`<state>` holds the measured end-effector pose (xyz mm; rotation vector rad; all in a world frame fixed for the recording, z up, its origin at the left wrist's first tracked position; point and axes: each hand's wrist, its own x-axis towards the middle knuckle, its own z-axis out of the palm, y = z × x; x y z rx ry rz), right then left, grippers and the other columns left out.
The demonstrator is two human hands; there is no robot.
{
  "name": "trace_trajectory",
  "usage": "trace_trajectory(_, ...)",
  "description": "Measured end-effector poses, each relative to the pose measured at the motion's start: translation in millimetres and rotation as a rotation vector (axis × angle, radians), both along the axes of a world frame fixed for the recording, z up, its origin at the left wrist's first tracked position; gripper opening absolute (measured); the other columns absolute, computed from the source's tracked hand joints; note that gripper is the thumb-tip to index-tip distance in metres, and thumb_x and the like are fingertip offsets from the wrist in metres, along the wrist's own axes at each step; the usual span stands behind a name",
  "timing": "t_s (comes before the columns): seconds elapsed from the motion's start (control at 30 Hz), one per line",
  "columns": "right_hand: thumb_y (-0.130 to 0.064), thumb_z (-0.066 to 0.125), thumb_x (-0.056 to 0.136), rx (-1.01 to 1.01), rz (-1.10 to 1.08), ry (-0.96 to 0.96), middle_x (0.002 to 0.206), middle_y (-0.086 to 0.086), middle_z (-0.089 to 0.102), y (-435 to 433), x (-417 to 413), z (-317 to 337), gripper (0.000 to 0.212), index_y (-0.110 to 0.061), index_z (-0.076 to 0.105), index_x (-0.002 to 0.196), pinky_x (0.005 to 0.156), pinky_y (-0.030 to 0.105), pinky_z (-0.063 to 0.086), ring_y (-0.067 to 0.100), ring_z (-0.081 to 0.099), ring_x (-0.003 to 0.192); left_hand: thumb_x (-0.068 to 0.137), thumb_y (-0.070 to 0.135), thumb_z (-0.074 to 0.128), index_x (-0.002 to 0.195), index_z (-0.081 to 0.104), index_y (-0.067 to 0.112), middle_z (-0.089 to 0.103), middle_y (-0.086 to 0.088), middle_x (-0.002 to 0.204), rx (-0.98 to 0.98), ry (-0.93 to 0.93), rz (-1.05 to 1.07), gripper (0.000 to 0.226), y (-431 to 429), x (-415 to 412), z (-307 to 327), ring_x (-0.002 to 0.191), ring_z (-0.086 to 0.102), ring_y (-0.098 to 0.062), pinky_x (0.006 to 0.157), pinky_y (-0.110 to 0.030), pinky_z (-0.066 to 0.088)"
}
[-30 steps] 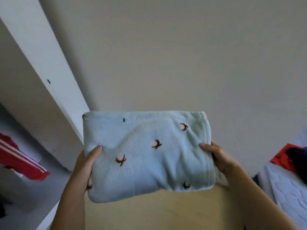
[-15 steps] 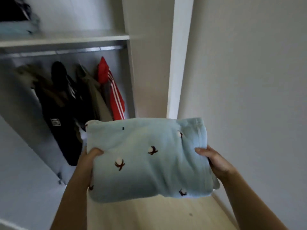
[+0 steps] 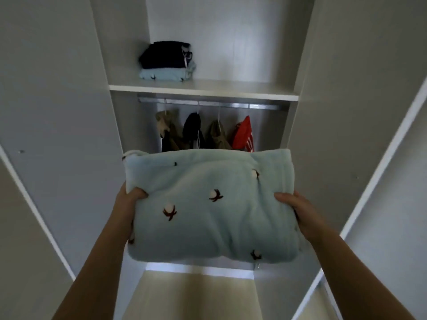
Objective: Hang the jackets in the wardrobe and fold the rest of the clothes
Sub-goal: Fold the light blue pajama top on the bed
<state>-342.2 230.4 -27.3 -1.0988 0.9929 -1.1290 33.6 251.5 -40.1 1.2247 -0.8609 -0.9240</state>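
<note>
Folded light-blue fleece [image 3: 215, 204] is being held before the open wardrobe [image 3: 242, 42], partly covering the hung jackets [image 3: 194, 130]. The left hand [image 3: 130, 202] and right hand [image 3: 298, 211] are gripping its opposite edges, thumbs on top.

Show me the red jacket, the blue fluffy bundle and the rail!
red jacket [image 3: 242, 133]: head view, its shoulder.
blue fluffy bundle [image 3: 208, 218]: head view, its middle.
rail [image 3: 233, 104]: head view, bare middle stretch.

Pale-blue fleece [image 3: 215, 204], brown-white sprigs
</note>
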Motion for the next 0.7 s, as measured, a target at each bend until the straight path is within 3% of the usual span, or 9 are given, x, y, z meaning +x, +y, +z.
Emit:
trace_trajectory(0.2,-0.017,0.074,0.070,-0.121,-0.041,0.064,0.109,0.008,0.071,-131.3,24.1,55.2,0.062,-0.018,0.054,0.129,0.064,0.034,0.058,0.027,0.070,0.095,0.067,0.016,0.063,0.122,0.055,0.011,0.061,-0.016,0.112,-0.155,0.009,-0.005,0.055,-124.9,19.8,48.1,0.101,0.058,-0.032,0.078,-0.041,0.050)
trace_trajectory(0.37,-0.012,0.062,0.075,-0.279,-0.088,0.000,0.115,0.010,0.068,-230.7,28.7,145.5,0.054,-0.026,0.055,0.127,0.070,0.046,0.058,0.033,0.068,0.099,0.060,0.021,0.055,0.126,0.053,0.017,0.064,-0.007,0.108,-0.310,-0.090,-0.082,0.066,-243.3,42.4,149.1,0.087,0.063,-0.019,0.060,-0.029,0.051)
trace_trajectory(0.47,-0.008,0.061,0.075,-0.432,-0.193,-0.045,0.112,0.007,0.070,-279.9,23.8,209.5,0.050,-0.029,0.059,0.120,0.069,0.044,0.058,0.031,0.068,0.098,0.062,0.021,0.057,0.131,0.051,0.022,0.064,-0.003,0.114,-0.432,-0.172,-0.129,0.069,-319.2,52.7,224.0,0.092,0.065,-0.016,0.064,-0.029,0.053)
trace_trajectory(0.53,-0.002,0.058,0.082,-0.559,-0.267,-0.008,0.116,0.004,0.069,-311.7,20.9,250.6,0.048,-0.031,0.058,0.120,0.078,0.043,0.056,0.027,0.068,0.099,0.061,0.019,0.056,0.132,0.050,0.019,0.064,0.000,0.107,-0.502,-0.216,-0.145,0.071,-367.3,49.0,270.1,0.089,0.063,-0.015,0.060,-0.026,0.051)
trace_trajectory(0.63,0.001,0.057,0.087,-0.587,-0.425,0.102,0.121,0.002,0.061,-366.7,16.4,293.3,0.050,-0.025,0.050,0.130,0.089,0.038,0.049,0.020,0.062,0.103,0.075,0.007,0.056,0.133,0.047,0.007,0.061,-0.003,0.100,-0.461,-0.227,-0.143,0.058,-436.6,37.5,317.1,0.077,0.058,-0.013,0.053,-0.020,0.048)
trace_trajectory(0.7,0.003,0.056,0.089,-0.488,-0.423,0.237,0.129,0.007,0.056,-406.2,9.4,291.7,0.051,-0.012,0.046,0.136,0.095,0.038,0.045,0.026,0.057,0.112,0.083,-0.001,0.048,0.122,0.054,-0.002,0.063,-0.016,0.095,-0.282,-0.264,-0.214,0.039,-477.0,31.0,315.3,0.067,0.057,-0.021,0.055,-0.023,0.045)
